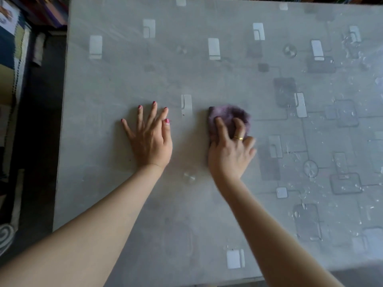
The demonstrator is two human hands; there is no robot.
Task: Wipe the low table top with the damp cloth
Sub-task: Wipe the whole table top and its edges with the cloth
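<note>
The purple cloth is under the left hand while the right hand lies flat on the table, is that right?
Not quite: the hands are swapped. In the head view the purple cloth is under the right hand, whose fingers curl over it, while the left hand lies flat with fingers spread on the table.

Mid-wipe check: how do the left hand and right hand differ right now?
The left hand lies flat with fingers spread straight on the bare table; the right hand has fingers curled on the purple cloth. The left hand holds nothing; the right hand presses the cloth to the table. A gold ring shows on the right hand, none on the left. Both rest palm-down on the table.
</note>
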